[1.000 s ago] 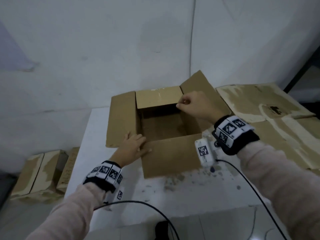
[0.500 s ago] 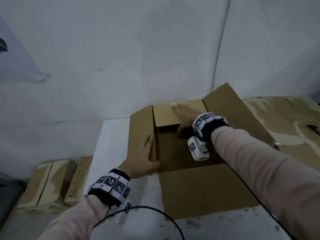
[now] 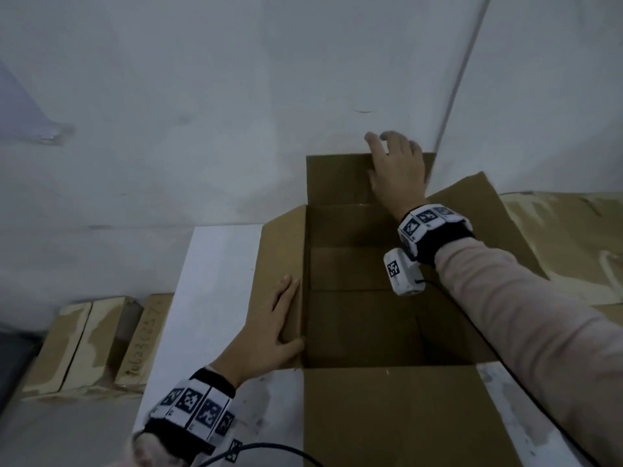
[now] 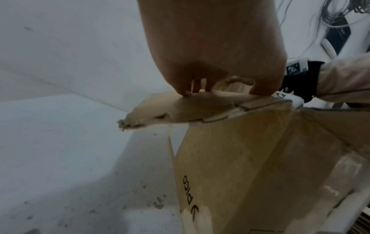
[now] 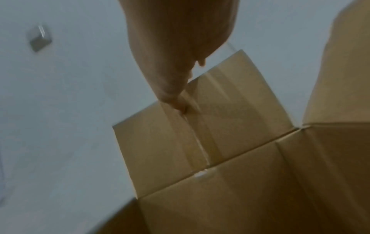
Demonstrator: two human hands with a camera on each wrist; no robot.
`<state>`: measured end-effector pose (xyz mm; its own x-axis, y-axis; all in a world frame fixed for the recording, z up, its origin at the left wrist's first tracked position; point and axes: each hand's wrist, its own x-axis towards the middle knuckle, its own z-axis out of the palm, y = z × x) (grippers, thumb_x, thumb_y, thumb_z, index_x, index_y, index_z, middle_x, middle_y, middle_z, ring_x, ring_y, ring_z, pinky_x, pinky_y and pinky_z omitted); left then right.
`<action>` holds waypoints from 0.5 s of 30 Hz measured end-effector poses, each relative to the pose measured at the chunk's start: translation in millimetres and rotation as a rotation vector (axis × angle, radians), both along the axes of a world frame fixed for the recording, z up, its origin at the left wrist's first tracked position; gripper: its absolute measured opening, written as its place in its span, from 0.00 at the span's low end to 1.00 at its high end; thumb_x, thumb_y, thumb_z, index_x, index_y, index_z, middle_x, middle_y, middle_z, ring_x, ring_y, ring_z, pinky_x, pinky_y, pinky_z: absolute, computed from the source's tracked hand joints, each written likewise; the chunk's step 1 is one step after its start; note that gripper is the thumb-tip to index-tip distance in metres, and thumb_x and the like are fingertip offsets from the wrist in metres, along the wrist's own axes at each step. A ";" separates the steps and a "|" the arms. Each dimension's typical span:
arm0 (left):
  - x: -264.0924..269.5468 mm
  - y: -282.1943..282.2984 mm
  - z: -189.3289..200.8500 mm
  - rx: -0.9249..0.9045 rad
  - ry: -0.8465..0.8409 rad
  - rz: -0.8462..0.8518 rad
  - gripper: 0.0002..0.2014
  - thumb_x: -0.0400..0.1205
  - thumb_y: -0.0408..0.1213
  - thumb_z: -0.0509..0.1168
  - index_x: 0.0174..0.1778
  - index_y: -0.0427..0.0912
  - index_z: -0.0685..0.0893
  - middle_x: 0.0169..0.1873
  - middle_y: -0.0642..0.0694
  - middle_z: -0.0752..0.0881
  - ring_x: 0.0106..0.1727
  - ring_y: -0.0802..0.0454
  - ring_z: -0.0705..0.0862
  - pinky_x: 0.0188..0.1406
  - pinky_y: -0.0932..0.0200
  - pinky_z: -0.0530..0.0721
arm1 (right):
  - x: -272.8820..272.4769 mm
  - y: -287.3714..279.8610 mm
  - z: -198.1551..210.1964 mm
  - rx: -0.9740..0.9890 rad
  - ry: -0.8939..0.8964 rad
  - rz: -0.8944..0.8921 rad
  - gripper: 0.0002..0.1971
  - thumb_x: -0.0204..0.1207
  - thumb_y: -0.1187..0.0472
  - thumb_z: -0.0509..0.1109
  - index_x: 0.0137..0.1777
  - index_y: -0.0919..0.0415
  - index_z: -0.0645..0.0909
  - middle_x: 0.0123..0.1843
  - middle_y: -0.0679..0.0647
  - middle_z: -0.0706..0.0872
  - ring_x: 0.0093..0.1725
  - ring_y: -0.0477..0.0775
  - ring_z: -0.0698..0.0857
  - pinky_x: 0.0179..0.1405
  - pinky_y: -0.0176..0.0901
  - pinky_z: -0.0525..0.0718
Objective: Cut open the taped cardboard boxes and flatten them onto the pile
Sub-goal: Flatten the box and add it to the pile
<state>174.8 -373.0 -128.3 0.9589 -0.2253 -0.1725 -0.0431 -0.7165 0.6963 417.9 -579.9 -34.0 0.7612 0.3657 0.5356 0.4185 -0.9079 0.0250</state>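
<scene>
While an open cardboard box [image 3: 354, 318] stands on a white surface [image 3: 215, 264] close to a wall [image 3: 236, 96], the left hand [image 3: 269, 335] lies flat, fingers straight, on its left flap. The right hand [image 3: 394, 170], fingers spread, presses the far flap back toward the wall. Flattened cardboard [image 3: 566, 244] lies just right; more boxes [image 3: 84, 342] sit lower left.

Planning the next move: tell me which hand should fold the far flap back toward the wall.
Right. The right hand already lies open on the far flap at its top edge, so it can likely push it back. The left hand rests flat on the left flap, steadying the box.
</scene>
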 end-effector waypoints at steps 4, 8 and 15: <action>-1.3 -0.4 -2.1 -0.016 -0.017 0.001 0.46 0.72 0.65 0.54 0.82 0.60 0.37 0.79 0.68 0.35 0.82 0.53 0.51 0.79 0.48 0.64 | 3.7 -4.9 -30.1 -0.055 0.085 -0.039 0.40 0.73 0.60 0.74 0.82 0.54 0.58 0.82 0.68 0.59 0.82 0.68 0.56 0.78 0.70 0.51; -2.8 -2.3 -0.1 0.012 -0.018 0.001 0.46 0.71 0.67 0.52 0.81 0.60 0.36 0.80 0.67 0.35 0.82 0.56 0.48 0.80 0.52 0.62 | -1.4 -1.6 -46.1 -0.165 0.417 -0.180 0.40 0.82 0.40 0.56 0.84 0.48 0.37 0.85 0.60 0.35 0.84 0.62 0.40 0.77 0.74 0.42; -7.0 -6.0 0.6 0.012 -0.018 0.013 0.45 0.71 0.66 0.51 0.80 0.62 0.36 0.80 0.66 0.34 0.82 0.60 0.43 0.82 0.54 0.55 | -16.9 -3.7 -56.8 -0.284 0.669 -0.259 0.47 0.78 0.39 0.63 0.85 0.52 0.36 0.85 0.61 0.37 0.84 0.66 0.45 0.77 0.77 0.51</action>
<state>167.8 -379.1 -127.7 0.9646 -0.2111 -0.1581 -0.0462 -0.7255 0.6867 401.0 -583.6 -90.8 0.9699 0.1864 -0.1564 0.2016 -0.9755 0.0880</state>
